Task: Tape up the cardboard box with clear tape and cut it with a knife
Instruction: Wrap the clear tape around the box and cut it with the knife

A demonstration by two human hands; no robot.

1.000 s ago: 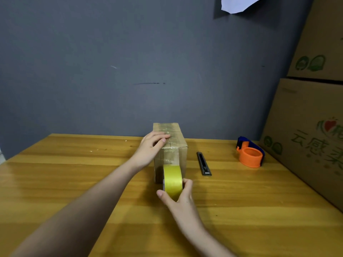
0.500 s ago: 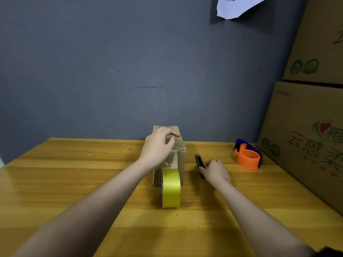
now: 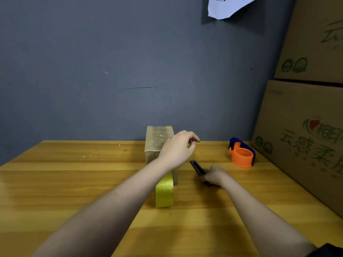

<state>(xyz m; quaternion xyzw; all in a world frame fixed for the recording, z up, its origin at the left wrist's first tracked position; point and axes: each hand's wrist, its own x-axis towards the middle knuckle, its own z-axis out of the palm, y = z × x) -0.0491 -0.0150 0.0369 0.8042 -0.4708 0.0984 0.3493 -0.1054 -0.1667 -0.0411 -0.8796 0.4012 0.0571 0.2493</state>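
While right hand (image 3: 213, 176) is closed on utility knife (image 3: 198, 167), blade end aimed away and left toward box, cut is judged next. Cardboard box (image 3: 159, 141) stood mid-table, long axis running away from camera. Left hand (image 3: 177, 149) raised above box's near right edge, fingers (image 3: 194, 138) loosely curled, nothing gripped. Yellowish tape roll (image 3: 164, 193) left on edge against box front, presumably tethered by uncut strip. Orange dispenser (image 3: 242, 156) unused on table (image 3: 74, 182).

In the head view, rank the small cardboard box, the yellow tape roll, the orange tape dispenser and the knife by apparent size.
1. Small cardboard box, largest, though partly hidden by the left arm.
2. Yellow tape roll and orange tape dispenser: look alike; the roll sits nearer the camera, so unranked.
3. Knife, smallest showing; the right hand covers part.
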